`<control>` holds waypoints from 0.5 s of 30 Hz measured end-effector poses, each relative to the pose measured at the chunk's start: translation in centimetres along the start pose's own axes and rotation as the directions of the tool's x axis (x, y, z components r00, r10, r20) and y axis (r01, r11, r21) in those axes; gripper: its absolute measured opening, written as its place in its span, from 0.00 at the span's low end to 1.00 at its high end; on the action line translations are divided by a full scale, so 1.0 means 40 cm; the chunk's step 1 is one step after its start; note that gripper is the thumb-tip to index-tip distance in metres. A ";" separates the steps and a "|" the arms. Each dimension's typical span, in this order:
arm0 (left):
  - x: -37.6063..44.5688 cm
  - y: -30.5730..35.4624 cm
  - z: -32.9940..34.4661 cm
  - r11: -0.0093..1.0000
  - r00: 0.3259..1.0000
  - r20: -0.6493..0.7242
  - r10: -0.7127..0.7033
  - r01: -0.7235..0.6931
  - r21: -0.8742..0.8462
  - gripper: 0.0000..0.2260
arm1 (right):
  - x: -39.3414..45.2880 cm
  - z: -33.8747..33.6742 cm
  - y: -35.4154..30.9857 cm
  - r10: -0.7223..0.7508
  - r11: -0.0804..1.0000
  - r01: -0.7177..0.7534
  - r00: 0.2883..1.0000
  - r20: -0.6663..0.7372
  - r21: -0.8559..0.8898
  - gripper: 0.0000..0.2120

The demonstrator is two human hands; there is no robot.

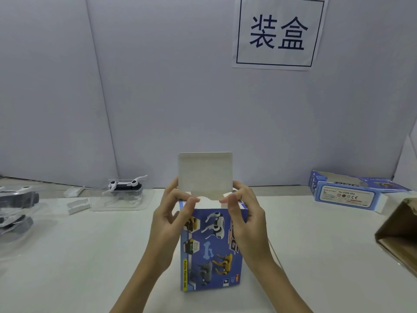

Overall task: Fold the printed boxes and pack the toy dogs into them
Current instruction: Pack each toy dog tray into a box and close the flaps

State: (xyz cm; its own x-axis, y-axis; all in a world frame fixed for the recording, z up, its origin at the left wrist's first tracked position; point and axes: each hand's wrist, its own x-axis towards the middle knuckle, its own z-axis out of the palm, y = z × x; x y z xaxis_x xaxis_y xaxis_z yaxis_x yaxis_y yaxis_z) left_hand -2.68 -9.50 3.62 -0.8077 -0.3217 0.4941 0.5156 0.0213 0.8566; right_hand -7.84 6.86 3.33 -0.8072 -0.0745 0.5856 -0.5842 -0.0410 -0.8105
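My left hand (174, 207) and right hand (242, 207) pinch box (211, 251) top flap (205, 175), still open. Dog (125, 184) waits in tray (121, 199); second box (352, 192) seemingly unfinished.

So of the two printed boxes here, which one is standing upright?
The printed box at centre, held by both hands with its top flap raised. The other printed box, far right, lies flat on the table.

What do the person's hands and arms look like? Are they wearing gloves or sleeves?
No gloves and no sleeves show. The left hand and the right hand are both bare, and the forearms are bare down to the bottom of the picture. I see no rings, watch or bracelets. The fingers are slim, with short, plain nails.
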 end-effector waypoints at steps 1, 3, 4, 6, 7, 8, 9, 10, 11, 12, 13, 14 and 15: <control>0.003 0.005 -0.006 1.000 1.000 -0.003 0.008 -0.009 -0.009 0.27 | -0.001 -0.001 -0.001 -0.010 1.000 0.010 1.000 -0.009 -0.001 0.33; 0.007 0.018 -0.009 1.000 1.000 0.013 0.026 -0.025 -0.002 0.26 | 0.000 0.001 -0.006 -0.014 1.000 0.015 1.000 -0.016 0.022 0.29; 0.006 0.022 -0.007 0.999 0.999 0.025 0.032 -0.032 -0.001 0.26 | 0.000 0.002 -0.008 -0.018 0.999 0.019 1.000 -0.025 0.041 0.29; 0.005 0.027 0.002 0.998 0.999 0.023 0.043 -0.042 -0.043 0.28 | 0.002 0.004 -0.012 -0.013 0.991 0.020 0.999 -0.050 0.132 0.32; 0.005 0.027 0.005 0.996 0.999 0.020 0.044 -0.043 -0.082 0.31 | 0.003 0.004 -0.014 -0.017 0.985 0.026 0.998 -0.053 0.172 0.34; 0.007 0.026 0.004 0.994 0.999 0.018 0.045 -0.043 -0.103 0.34 | 0.003 0.003 -0.015 -0.043 0.983 0.052 0.998 -0.056 0.179 0.36; 0.009 0.025 0.000 0.995 0.999 0.018 0.043 -0.041 -0.094 0.37 | 0.004 0.002 -0.015 -0.079 0.985 0.087 0.995 -0.059 0.147 0.37; 0.010 0.025 -0.007 0.997 0.999 0.030 0.038 -0.036 -0.063 0.38 | 0.004 0.002 -0.013 -0.112 0.987 0.117 0.992 -0.057 0.107 0.37; 0.011 0.023 -0.016 0.999 0.998 0.049 0.027 -0.026 -0.026 0.36 | 0.003 0.002 -0.011 -0.135 0.988 0.139 0.989 -0.054 0.073 0.36; 0.013 0.022 -0.024 1.000 0.997 0.075 0.012 -0.012 -0.001 0.33 | 0.001 0.001 -0.008 -0.151 0.987 0.153 0.988 -0.045 0.053 0.33; 0.014 0.019 -0.031 1.000 0.995 0.102 0.001 -0.003 0.015 0.30 | -0.001 0.000 -0.006 -0.159 0.986 0.160 0.987 -0.031 0.048 0.33; 0.014 0.015 -0.036 1.000 0.993 0.120 -0.002 -0.001 0.023 0.27 | -0.004 -0.001 -0.001 -0.163 0.985 0.164 0.986 -0.017 0.050 0.33; 0.013 0.010 -0.039 1.000 0.992 0.128 0.002 -0.005 0.028 0.25 | -0.005 -0.002 0.004 -0.170 0.984 0.170 0.985 -0.010 0.049 0.33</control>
State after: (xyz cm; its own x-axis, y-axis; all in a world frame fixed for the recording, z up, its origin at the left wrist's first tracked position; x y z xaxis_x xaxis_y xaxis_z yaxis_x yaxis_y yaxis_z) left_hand -2.45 -11.15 4.01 -0.8369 -0.1980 0.5104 0.5115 0.0494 0.8579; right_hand -7.79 6.96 3.10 -0.6970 -0.0565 0.7149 -0.7082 -0.1019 -0.6986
